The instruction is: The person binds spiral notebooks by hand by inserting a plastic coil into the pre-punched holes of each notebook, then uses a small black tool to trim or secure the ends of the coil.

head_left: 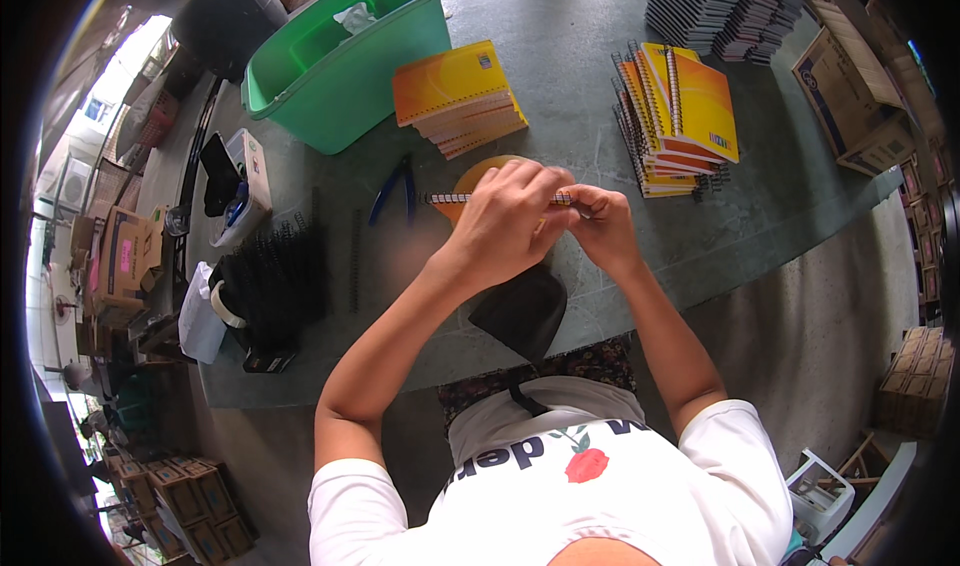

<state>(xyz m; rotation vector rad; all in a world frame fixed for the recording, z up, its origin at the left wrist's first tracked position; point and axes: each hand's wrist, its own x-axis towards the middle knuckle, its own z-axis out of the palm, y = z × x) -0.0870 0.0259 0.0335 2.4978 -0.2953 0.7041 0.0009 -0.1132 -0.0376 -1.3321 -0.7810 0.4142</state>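
Note:
Near the middle of the table, a yellow-orange notebook [478, 177] lies largely covered by my hands, with a black spiral coil [446, 198] along its near edge. My left hand [508, 211] bends over this edge, its fingers closed on the notebook. At the right end of the coil, my right hand [604, 224] pinches the binding between thumb and fingers. Blue-handled pliers [392, 192] rest just left of the notebook. Beyond it stands a pile of uncoiled yellow notebooks [460, 96]. Spiral-bound notebooks [705, 111] are stacked to the right.
A green tub [345, 76] stands at the back left. Loose black coils [275, 276] heap up at the left, beside a white container [250, 186]. A black cloth-like item [525, 311] lies near the front edge. Grey stacked books [715, 11] and a cardboard box [850, 106] occupy the far right.

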